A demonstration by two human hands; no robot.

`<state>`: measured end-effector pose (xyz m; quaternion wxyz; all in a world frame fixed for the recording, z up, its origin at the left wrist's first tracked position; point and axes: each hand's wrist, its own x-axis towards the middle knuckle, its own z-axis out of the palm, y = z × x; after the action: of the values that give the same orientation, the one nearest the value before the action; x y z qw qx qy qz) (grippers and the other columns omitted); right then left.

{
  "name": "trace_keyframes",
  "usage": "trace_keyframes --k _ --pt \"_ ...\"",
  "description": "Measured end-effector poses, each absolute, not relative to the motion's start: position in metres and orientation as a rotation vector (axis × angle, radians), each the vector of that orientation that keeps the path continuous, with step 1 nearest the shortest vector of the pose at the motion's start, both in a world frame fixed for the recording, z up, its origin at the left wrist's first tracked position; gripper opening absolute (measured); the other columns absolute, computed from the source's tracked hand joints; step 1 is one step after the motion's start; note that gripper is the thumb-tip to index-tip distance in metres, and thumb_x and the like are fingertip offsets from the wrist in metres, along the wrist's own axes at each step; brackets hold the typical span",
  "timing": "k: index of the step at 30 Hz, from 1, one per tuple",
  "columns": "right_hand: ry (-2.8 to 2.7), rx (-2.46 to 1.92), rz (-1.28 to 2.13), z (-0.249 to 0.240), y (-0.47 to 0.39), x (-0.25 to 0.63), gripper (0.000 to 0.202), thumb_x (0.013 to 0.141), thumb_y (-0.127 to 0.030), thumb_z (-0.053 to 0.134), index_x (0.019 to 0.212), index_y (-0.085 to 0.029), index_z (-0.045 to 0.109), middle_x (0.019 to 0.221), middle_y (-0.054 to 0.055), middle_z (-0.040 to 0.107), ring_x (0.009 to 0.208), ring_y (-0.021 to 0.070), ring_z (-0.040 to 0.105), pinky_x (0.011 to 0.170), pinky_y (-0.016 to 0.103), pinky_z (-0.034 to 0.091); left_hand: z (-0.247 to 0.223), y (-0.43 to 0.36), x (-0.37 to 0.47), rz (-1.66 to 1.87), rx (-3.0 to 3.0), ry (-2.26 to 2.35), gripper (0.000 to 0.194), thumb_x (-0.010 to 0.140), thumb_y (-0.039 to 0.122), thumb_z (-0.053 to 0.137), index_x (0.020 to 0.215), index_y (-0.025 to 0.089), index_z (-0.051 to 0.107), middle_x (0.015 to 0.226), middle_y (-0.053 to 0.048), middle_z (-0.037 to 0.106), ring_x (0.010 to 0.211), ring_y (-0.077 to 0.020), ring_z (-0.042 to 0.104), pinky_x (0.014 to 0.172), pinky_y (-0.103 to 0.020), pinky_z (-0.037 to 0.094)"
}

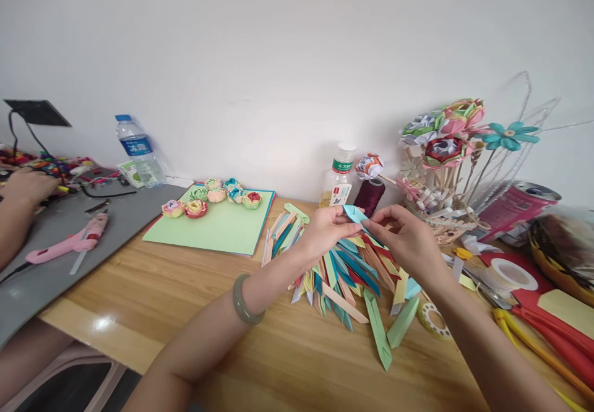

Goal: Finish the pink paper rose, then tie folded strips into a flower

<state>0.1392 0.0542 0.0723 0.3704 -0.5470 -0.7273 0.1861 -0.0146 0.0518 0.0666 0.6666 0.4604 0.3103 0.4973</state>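
Note:
A folded light-blue paper strip is held between my two hands above a pile of folded strips. My left hand pinches its left end between thumb and fingers. On its right side, my right hand grips the strip with fingertips pressed together. Beneath them, the heap of folded paper strips in blue, green, peach, red and yellow spreads over the wooden table. Two green folded strips lie at the pile's front right.
Several small paper flowers rest on green paper sheets. At left are a pink glue gun, a water bottle and another person's hand. Paper flowers, a spool and scissors stand or lie right.

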Motion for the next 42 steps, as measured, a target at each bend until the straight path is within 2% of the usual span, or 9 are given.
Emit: trace_keyframes --k 9,14,17,20,22,25,33,37,42 --pt "-1.806 -1.295 0.743 0.067 0.056 0.139 0.033 0.073 -0.052 0.053 0.07 -0.02 0.045 0.062 -0.001 0.052 0.055 0.0116 0.047 0.048 0.023 0.036 0.062 0.052 -0.016 1.139 1.041 0.689 0.02 0.061 0.023 0.069 0.077 0.011 0.065 0.074 -0.003 0.063 0.071 -0.0118 0.057 0.077 -0.029 0.042" --pt "-1.801 -1.221 0.887 0.072 0.05 0.135 0.03 0.077 -0.049 0.051 0.076 -0.019 0.048 0.064 -0.001 0.056 0.056 0.0125 0.055 0.051 0.023 0.042 0.064 0.054 -0.017 1.247 0.909 0.677 0.014 0.062 0.022 0.069 0.067 0.011 0.063 0.07 -0.002 0.061 0.068 -0.0113 0.057 0.079 -0.032 0.043" --pt "-1.866 -1.203 0.809 0.074 0.046 0.132 0.028 0.08 -0.043 0.05 0.093 -0.018 0.054 0.075 0.003 0.064 0.061 0.0147 0.06 0.058 0.025 0.045 0.065 0.056 -0.019 1.316 0.845 0.701 0.015 0.062 0.023 0.069 0.064 0.011 0.061 0.068 -0.002 0.06 0.066 -0.0103 0.056 0.078 -0.031 0.043" --pt "-1.971 -1.238 0.58 0.072 0.045 0.131 0.029 0.084 -0.037 0.044 0.098 -0.017 0.06 0.063 0.001 0.063 0.056 0.0146 0.059 0.058 0.025 0.043 0.064 0.056 -0.019 1.365 0.834 0.709 0.015 0.063 0.024 0.069 0.065 0.011 0.062 0.067 -0.002 0.06 0.063 -0.009 0.055 0.075 -0.029 0.044" --pt "-1.983 -1.238 0.552 0.071 0.044 0.132 0.031 0.085 -0.036 0.041 0.097 -0.017 0.061 0.056 0.0 0.061 0.052 0.0137 0.056 0.055 0.025 0.042 0.063 0.056 -0.019 1.375 0.85 0.661 0.014 0.064 0.025 0.068 0.069 0.012 0.063 0.069 -0.002 0.062 0.065 -0.0093 0.056 0.074 -0.027 0.044" --pt "-1.959 -1.191 0.718 0.072 0.044 0.133 0.033 0.085 -0.041 0.04 0.094 -0.016 0.06 0.06 0.0 0.059 0.049 0.012 0.053 0.051 0.024 0.042 0.063 0.056 -0.019 1.351 0.842 0.575 0.014 0.066 0.025 0.066 0.072 0.013 0.064 0.073 -0.003 0.064 0.067 -0.0087 0.056 0.071 -0.023 0.044" --pt "-1.91 -1.189 1.041 0.087 0.041 0.13 0.033 0.079 -0.048 0.047 0.072 -0.016 0.056 0.054 -0.002 0.054 0.045 0.0095 0.048 0.045 0.021 0.039 0.065 0.058 -0.024 1.366 0.793 0.515 0.016 0.067 0.022 0.065 0.081 0.014 0.063 0.076 0.0 0.063 0.058 -0.0033 0.053 0.059 -0.016 0.042" --pt "-1.917 -1.173 1.096 0.089 0.041 0.132 0.032 0.08 -0.045 0.048 0.066 -0.017 0.055 0.056 -0.001 0.055 0.048 0.009 0.049 0.048 0.021 0.04 0.067 0.058 -0.023 1.391 0.79 0.523 0.011 0.066 0.02 0.066 0.075 0.014 0.063 0.074 0.0 0.063 0.06 -0.0035 0.054 0.06 -0.015 0.043" --pt "-1.861 -1.221 1.074 0.092 0.042 0.133 0.034 0.076 -0.047 0.051 0.061 -0.017 0.053 0.053 -0.002 0.051 0.044 0.0079 0.046 0.038 0.019 0.031 0.063 0.056 -0.019 1.363 0.674 0.463 0.008 0.066 0.019 0.067 0.072 0.014 0.066 0.072 0.001 0.063 0.059 -0.0024 0.054 0.062 -0.014 0.044"
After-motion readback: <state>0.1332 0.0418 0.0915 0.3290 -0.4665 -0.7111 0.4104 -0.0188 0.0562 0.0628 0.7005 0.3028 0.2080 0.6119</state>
